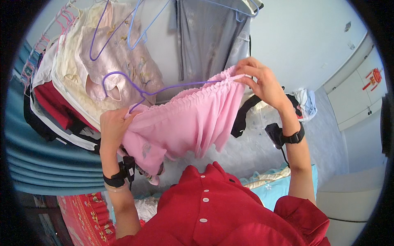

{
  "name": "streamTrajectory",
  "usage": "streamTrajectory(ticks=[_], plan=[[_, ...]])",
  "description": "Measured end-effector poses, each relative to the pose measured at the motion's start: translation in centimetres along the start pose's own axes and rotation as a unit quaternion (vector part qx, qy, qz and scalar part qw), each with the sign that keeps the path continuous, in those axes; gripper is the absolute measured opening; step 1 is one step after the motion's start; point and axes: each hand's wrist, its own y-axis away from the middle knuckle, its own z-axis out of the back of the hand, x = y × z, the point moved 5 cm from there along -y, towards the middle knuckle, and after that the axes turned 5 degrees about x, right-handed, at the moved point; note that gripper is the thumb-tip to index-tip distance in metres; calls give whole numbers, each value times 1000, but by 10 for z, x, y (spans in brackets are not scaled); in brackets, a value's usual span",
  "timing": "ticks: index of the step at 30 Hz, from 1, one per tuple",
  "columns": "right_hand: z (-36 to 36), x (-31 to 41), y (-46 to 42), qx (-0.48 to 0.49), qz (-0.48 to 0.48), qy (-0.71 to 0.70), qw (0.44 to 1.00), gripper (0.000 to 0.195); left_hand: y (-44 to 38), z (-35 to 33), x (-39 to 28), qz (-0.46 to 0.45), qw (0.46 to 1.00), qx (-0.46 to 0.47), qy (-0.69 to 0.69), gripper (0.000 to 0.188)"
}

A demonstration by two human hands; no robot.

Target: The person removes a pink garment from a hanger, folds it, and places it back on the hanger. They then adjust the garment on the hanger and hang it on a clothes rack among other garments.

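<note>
A pink garment with a gathered elastic waistband [184,123] is stretched between my two hands. My left hand [114,126] grips its left end together with the lower arm of a purple hanger [144,91]. At the other end, my right hand [261,80] pinches the waistband between thumb and fingers, where the hanger's long arm reaches into the fabric. The hanger's hook points left, in front of a pale embroidered garment [132,58].
A rack rail [55,20] at the upper left carries many clothes on hangers. Grey trousers [206,33] hang against the wall. Bagged clothes [304,103] lie right of my right hand. Teal curtain [55,166] fills the lower left; a white cabinet [354,92] stands far right.
</note>
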Motion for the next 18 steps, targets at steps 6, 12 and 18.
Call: streamTrajectory(ticks=[6,12,18], plan=[[-29,10,-19,31,-125,-123,984,20,-17,8,-8,59,983,21,174,18],[-40,13,-17,42,-52,-104,992,20,-30,-3,-16,41,948,4,316,15],[-18,13,-23,-37,-53,36,997,17,-34,-3,2,80,942,-95,312,15]])
